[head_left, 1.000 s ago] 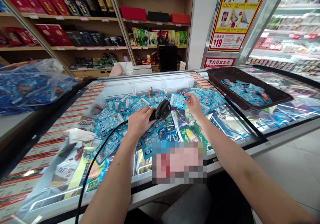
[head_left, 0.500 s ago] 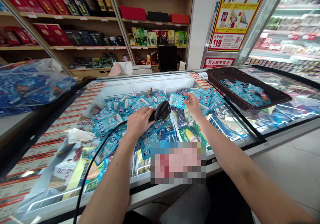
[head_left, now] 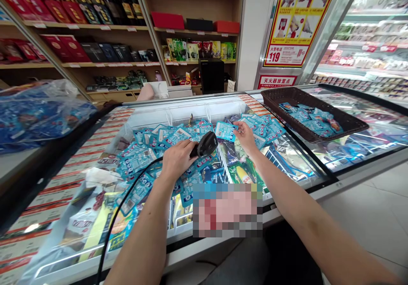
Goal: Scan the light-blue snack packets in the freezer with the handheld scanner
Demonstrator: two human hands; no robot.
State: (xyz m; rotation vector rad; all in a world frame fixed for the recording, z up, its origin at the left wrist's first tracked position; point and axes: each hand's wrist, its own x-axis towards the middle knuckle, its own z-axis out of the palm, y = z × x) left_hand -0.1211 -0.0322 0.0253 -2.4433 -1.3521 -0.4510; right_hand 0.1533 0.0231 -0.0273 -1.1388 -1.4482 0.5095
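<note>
My left hand (head_left: 179, 159) is wrapped round the handle of a black corded barcode scanner (head_left: 206, 144), whose head points right. Between thumb and fingers, my right hand (head_left: 245, 135) pinches the right edge of a small blue packet (head_left: 225, 131) just right of the scanner head. The packet's printed side, with a pale label block, faces up. Many similar blue packets (head_left: 137, 162) are spread over the glass top of a chest freezer (head_left: 181, 257), under and beyond both hands. The scanner's black cable (head_left: 116, 217) runs down past my left forearm.
A brown woven basket (head_left: 350, 125) holding several blue packets stands at the right on the freezer. A clear plastic bag (head_left: 41, 115) of blue packets lies at the left. Behind are shelves (head_left: 124, 26) with bottles and boxes. A blurred patch hides part of the front edge.
The view has shifted very slightly. Both hands hold the scanner and the packet in nearly the same places as before.
</note>
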